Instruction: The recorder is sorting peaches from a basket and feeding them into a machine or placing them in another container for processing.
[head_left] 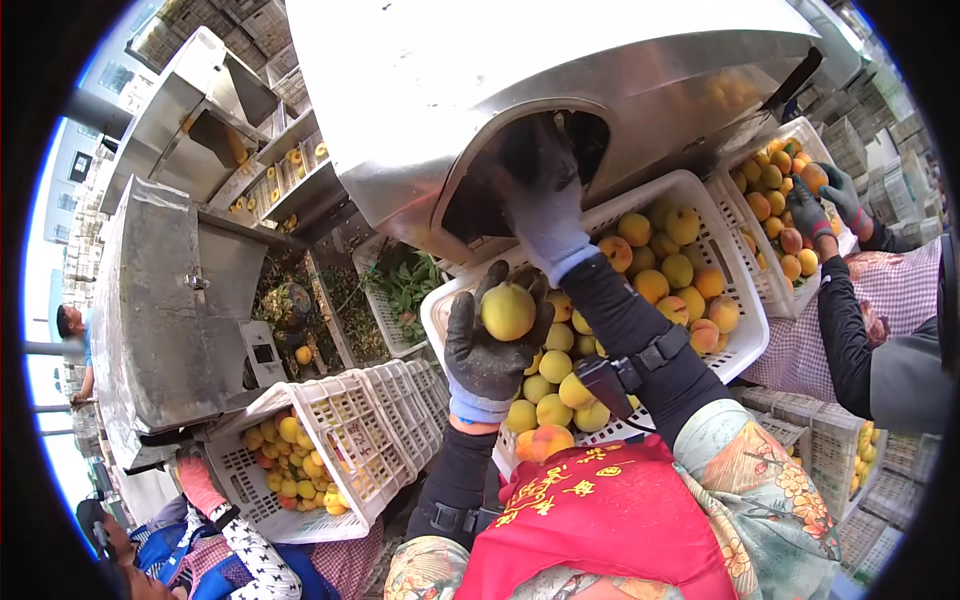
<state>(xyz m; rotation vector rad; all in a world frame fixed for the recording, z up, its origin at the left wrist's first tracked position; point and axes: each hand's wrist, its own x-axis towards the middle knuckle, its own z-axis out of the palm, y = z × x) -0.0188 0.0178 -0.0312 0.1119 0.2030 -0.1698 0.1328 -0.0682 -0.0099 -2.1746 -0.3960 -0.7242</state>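
My left hand (pixel 492 345), in a dark-coated work glove, is closed around a yellow-green peach (pixel 508 311) in front of the metal machine (pixel 400 130). Gloved too, my right hand (pixel 540 190) reaches through the dark round opening (pixel 480 195) in the machine. Its fingers are lost in shadow, so what they hold, if anything, is hidden. Below my hands and right forearm lies a white plastic crate (pixel 752 330) of yellow and orange-blushed peaches (pixel 650 285).
A co-worker's gloved hands (pixel 825 205) handle peaches in another crate (pixel 735 205) at right. At lower left a person's pink-gloved hand (pixel 200 485) touches a tilted crate of peaches (pixel 290 455). Green leaves (pixel 408 285) fill a crate beside mine. Cut peaches (pixel 290 160) lie on a conveyor.
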